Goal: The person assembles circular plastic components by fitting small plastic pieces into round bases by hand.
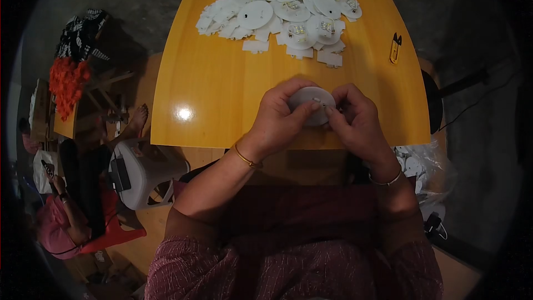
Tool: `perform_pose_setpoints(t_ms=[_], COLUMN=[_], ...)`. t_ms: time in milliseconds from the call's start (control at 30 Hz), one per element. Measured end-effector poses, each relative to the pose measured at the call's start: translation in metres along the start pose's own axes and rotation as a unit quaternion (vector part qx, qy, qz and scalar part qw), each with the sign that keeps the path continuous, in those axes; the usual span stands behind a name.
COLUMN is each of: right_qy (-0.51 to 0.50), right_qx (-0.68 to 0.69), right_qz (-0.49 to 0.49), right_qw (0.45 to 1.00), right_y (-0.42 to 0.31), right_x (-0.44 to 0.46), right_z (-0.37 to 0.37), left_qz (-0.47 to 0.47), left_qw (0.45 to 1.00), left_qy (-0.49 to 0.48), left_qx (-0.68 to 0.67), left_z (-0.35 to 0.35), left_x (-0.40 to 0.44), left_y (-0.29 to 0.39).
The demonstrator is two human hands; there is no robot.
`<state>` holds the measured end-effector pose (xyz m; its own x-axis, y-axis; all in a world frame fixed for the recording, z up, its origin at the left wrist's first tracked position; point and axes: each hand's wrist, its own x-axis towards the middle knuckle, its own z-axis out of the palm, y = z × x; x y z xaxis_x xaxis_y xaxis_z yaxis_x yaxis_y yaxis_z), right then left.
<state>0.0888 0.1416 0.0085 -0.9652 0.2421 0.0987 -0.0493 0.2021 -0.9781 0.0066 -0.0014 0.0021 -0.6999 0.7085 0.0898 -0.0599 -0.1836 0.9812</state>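
A round white plastic disc is held up in front of me, over the near part of the yellow table. My left hand is closed round its left side, with the thumb lying on its face. On the other side, my right hand pinches the disc's right edge, thumb and fingertips close to a small dark spot on it. What the right fingertips touch behind the disc is hidden. Farther back lies a heap of similar white discs and flat notched white pieces, some with small clear-and-yellowish parts and wires.
Yellow-handled snips lie on the table's right side. Left of the table stand a grey stool with a black box and a seated person. A plastic bag of white pieces sits at lower right.
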Motion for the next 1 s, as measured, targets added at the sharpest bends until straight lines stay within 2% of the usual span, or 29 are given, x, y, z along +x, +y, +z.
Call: perform_pose_setpoints(t_ms=[533,600,667,733,800,933,1000], right_qy=[0.038,0.03,0.018,0.01,-0.006,-0.006,0.015], right_qx=[-0.084,0.021,0.053,0.085,0.166,0.127,0.057], right_qz=[-0.042,-0.007,-0.002,-0.001,0.037,0.021,-0.018], right_qw=[0.995,0.999,0.998,0.996,0.985,0.992,0.998], right_y=[-0.004,-0.01,-0.006,-0.007,-0.01,-0.001,0.002], right_x=[-0.003,-0.005,-0.004,-0.001,0.002,0.003,0.004], right_z=[0.006,0.007,0.005,0.001,-0.003,-0.003,-0.002], left_qz=[0.005,0.003,0.002,-0.003,-0.007,-0.042,-0.03], left_qw=[0.999,1.0,1.0,0.995,0.994,0.993,0.994], left_qy=[0.037,0.017,-0.006,-0.018,-0.024,-0.01,-0.017], left_qx=[0.01,-0.005,-0.019,-0.095,-0.109,-0.111,-0.103], left_z=[0.0,-0.004,-0.006,-0.006,-0.008,-0.007,-0.007], left_x=[0.0,0.001,0.001,0.003,0.004,0.004,0.004], left_y=[-0.002,0.002,0.005,0.006,0.006,0.006,0.004])
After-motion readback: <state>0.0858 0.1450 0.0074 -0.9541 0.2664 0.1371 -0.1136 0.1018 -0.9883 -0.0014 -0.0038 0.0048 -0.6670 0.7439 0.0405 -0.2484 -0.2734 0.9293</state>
